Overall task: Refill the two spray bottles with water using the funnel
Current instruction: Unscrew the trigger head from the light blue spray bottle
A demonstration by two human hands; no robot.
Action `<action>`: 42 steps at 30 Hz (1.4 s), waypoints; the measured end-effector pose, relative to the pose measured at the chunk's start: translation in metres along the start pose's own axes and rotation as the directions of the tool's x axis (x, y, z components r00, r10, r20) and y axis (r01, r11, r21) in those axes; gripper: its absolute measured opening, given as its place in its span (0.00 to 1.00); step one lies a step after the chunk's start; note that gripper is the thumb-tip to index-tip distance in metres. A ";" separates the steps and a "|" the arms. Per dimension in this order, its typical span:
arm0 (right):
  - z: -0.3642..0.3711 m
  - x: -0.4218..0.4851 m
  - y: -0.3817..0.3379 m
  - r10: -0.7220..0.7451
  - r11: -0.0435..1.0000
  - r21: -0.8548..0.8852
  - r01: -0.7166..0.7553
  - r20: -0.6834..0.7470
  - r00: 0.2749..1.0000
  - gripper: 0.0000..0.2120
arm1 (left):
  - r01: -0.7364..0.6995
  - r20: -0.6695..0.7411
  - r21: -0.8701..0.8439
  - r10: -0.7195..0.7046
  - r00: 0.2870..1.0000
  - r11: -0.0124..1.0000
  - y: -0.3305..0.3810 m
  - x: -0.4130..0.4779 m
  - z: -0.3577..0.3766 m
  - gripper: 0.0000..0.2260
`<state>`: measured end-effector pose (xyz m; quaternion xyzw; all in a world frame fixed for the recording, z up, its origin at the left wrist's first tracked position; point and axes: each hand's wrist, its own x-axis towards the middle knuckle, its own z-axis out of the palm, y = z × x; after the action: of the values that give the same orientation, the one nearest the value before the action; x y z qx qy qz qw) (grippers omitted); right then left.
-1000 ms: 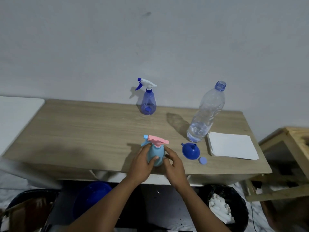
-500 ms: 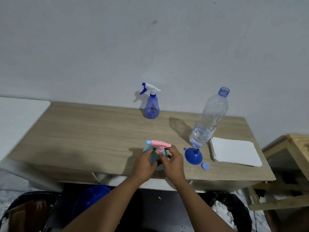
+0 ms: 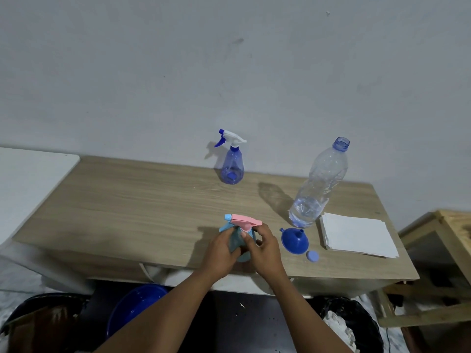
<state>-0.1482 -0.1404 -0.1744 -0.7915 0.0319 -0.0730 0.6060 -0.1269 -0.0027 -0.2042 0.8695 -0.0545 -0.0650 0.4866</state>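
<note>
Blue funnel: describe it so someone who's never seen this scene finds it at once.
On the wooden table, look near the front edge toward the right end, just right of the person's right hand. The blue funnel rests there wide mouth down, spout up, in front of the clear water bottle. It is cone-shaped and darker than the small flat bottle cap beside it.

A plain grey-white wall (image 3: 229, 72), lightly marked, backs a light wood-grain desk (image 3: 127, 212) whose far edge meets it. A white surface (image 3: 30, 179) adjoins the desk's left edge; an unfinished wooden frame (image 3: 438, 263) stands off its right corner. Beneath the near edge sit a blue basin (image 3: 135, 307), a dark bin (image 3: 38, 322) and a black-lined bin (image 3: 356, 324). Dim light casts soft shadows.
</note>
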 end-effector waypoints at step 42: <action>0.009 0.000 -0.019 0.099 0.995 -0.009 -0.101 -0.135 0.986 0.16 | -0.005 0.020 -0.039 0.006 1.000 0.999 -0.001 0.001 0.002 0.24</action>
<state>-0.1473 -0.1271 -0.1588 -0.7871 0.1128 -0.0955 0.5989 -0.1264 -0.0038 -0.2064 0.8590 -0.0607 -0.0734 0.5030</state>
